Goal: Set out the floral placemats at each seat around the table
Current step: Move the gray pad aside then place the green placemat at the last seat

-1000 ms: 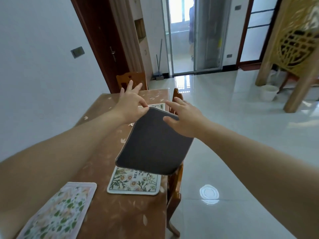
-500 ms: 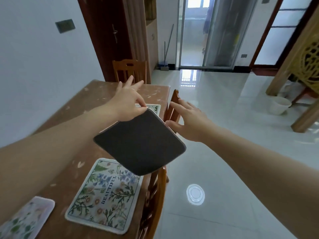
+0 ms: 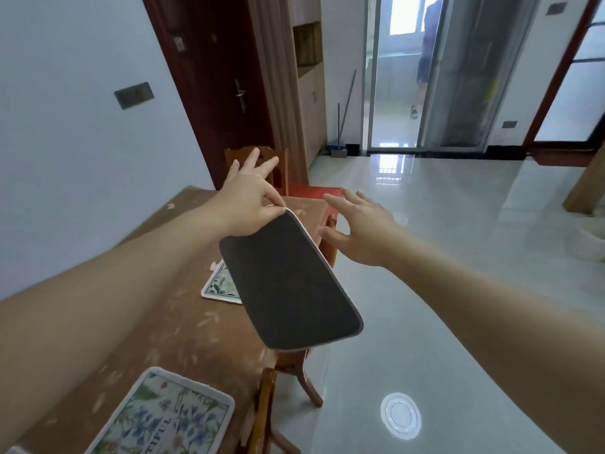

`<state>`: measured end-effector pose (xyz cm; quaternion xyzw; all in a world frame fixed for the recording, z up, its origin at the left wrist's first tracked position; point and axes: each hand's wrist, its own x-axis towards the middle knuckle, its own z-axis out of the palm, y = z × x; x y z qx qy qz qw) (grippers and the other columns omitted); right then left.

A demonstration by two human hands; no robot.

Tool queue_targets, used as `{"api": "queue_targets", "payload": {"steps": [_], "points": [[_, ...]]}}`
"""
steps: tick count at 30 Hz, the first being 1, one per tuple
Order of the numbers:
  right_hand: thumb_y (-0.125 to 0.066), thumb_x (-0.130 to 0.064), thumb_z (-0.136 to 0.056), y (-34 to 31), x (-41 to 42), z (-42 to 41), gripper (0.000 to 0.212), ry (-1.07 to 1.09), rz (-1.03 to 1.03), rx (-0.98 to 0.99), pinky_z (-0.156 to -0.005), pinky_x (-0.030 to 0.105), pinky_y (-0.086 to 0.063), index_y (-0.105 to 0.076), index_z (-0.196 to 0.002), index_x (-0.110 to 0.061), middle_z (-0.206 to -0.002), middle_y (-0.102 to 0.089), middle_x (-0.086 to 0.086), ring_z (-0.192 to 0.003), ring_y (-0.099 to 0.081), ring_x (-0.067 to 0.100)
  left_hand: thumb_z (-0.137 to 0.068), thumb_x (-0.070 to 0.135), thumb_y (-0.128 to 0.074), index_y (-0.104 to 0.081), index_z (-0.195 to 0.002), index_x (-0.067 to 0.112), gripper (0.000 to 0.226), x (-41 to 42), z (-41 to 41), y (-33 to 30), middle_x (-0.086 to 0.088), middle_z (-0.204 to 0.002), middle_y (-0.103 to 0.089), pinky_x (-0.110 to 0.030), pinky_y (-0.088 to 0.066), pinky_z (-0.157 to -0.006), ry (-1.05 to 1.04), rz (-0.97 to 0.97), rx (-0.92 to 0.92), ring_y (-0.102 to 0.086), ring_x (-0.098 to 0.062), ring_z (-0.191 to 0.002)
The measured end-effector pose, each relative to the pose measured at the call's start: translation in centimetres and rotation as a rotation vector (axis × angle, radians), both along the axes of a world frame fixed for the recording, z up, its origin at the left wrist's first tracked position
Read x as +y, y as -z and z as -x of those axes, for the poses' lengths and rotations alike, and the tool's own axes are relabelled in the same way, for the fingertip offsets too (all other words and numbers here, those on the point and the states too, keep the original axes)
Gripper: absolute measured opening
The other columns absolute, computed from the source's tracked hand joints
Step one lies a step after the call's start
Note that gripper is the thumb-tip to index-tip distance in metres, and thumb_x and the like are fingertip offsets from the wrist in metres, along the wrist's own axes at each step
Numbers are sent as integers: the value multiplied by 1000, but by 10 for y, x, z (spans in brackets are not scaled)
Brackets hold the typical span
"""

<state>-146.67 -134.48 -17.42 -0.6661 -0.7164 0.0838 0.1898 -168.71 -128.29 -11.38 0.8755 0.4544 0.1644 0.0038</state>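
A placemat [image 3: 289, 286] hangs in the air over the table's right edge, its dark grey underside turned toward me. My left hand [image 3: 250, 199] pinches its far corner between thumb and forefinger. Just right of the mat, my right hand [image 3: 361, 224] hovers with fingers spread and touches nothing. Two floral placemats lie face up on the brown table [image 3: 157, 326]: one [image 3: 165, 421] at the near edge, one [image 3: 221, 285] farther along, partly hidden behind the held mat.
Wooden chairs stand along the table's right side [image 3: 294, 375] and at its far end [image 3: 278, 165]. Glossy tiled floor [image 3: 442, 240] spreads to the right. A dark door and a glass sliding door lie beyond, with a person's legs [image 3: 422, 67] behind the glass.
My right hand has let go of the mat and opened beside it. The mat now hangs from my left hand alone, swung over the table edge. My view has moved farther along the table.
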Motion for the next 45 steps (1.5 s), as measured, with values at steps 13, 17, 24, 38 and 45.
{"api": "queue_targets", "payload": {"steps": [13, 17, 24, 38, 45], "points": [[-45, -70, -96, -55, 166, -174, 77, -197, -60, -20, -125, 61, -15, -21, -162, -38, -173, -15, 4, -158, -8, 33, -92, 32, -72, -82, -93, 28, 11, 135, -164, -51, 1, -169, -23, -55, 6, -121, -157, 86, -114, 6, -23, -157], [-46, -71, -94, -61, 239, -215, 79, -207, -102, -32, -124, 61, -17, -22, -162, -37, -173, -17, 5, -158, -10, 33, -92, 36, -71, -82, -96, 31, 13, 204, -194, -58, -2, -169, -22, -54, 5, -121, -146, 78, -135, 4, -23, -157], [-46, -70, -95, -67, 386, -270, 78, -163, -109, -52, -124, 58, -21, -25, -161, -36, -172, -20, 3, -157, -15, 32, -91, 34, -73, -82, -97, 30, 12, 342, -255, -45, -3, -165, -34, -54, -17, -120, -179, 109, -307, -21, -26, -154], [-48, -66, -97, -63, 639, -371, 76, -241, -58, 25, -124, 57, -21, -24, -162, -35, -173, -17, 2, -158, -13, 30, -83, 29, -82, -84, -88, 27, 6, 593, -339, -41, 7, -123, -69, -35, -46, -98, -356, 437, -493, -56, -16, -127], [-48, -61, -100, -74, 778, -418, 72, -421, -41, 62, -125, 56, -21, -24, -162, -35, -173, -19, 3, -158, -14, 29, -84, 24, -82, -82, -93, 19, 10, 705, -383, -84, -5, -94, -80, -41, -62, -82, -653, 573, -326, -77, -22, -87]]}}
